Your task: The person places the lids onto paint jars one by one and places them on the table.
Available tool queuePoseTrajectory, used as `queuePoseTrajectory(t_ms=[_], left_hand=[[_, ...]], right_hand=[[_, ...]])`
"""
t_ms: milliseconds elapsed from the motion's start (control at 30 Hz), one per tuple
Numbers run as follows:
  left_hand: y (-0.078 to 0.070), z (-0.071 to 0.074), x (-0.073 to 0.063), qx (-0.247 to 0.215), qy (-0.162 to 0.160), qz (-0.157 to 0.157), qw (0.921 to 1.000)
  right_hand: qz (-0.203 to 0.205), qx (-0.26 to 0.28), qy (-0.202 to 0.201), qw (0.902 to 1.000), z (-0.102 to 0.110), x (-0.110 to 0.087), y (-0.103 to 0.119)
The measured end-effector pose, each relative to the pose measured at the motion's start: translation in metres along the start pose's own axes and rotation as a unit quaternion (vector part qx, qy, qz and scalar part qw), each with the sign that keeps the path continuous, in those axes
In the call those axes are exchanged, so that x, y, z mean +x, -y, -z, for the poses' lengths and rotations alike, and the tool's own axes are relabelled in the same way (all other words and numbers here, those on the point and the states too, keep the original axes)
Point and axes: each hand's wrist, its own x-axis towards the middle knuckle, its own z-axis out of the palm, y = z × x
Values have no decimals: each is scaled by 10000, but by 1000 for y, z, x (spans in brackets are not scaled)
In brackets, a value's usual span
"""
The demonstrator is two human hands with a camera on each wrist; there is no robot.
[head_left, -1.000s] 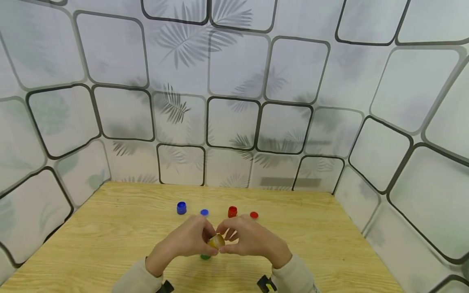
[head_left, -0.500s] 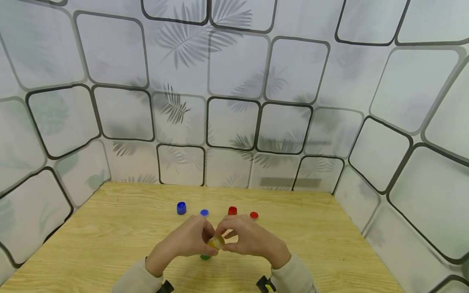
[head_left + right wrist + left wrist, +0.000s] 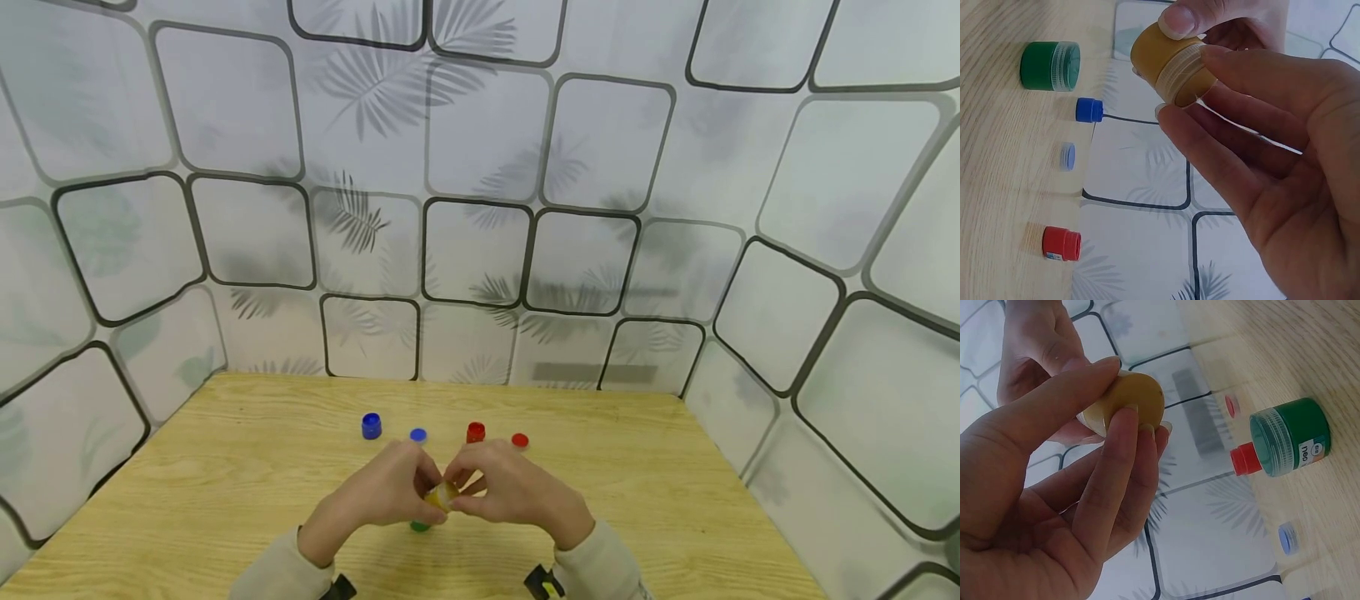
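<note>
There are four jars: one yellow jar [image 3: 1150,53], one green jar [image 3: 1038,65], one blue jar [image 3: 371,427], one red jar [image 3: 476,432]. Loose lids [image 3: 417,435] number two, hands [image 3: 386,486] two.

Since half a second ago, we see the right hand [image 3: 512,490] close in on the clear lid [image 3: 1182,74] of the yellow jar [image 3: 1152,53]. Its thumb, which sat slightly off the lid's edge, now overlaps that edge in the head view. With thumb and fingertips drawn nearer together, we see less of the lid's round end than before.
</note>
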Motion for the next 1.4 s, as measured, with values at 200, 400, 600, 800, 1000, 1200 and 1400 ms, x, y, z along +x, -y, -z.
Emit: queuePoseTrajectory(t_ms=[200, 400, 600, 800, 1000, 1200, 1400], left_hand=[[0, 0, 0, 1, 1, -9, 10000], [0, 0, 0, 20, -5, 12, 10000], [0, 2, -1, 22, -29, 66, 10000], [2, 2, 0, 39, -55, -2, 10000], [2, 2, 0, -2, -41, -26, 10000], [2, 1, 0, 29, -55, -4, 10000], [-1, 0, -1, 58, -118, 45, 9999]], right_hand=[[-98, -152, 18, 9998, 0, 1, -1], [-170, -109, 22, 9998, 0, 2, -1], [-50, -66, -43, 10000, 1, 2, -2], [277, -219, -74, 9993, 0, 2, -3], [371, -212, -123, 9990, -1, 2, -4], [308, -207, -154, 9992, -1, 1, -3], [161, -285, -157, 9993, -1, 1, -2]])
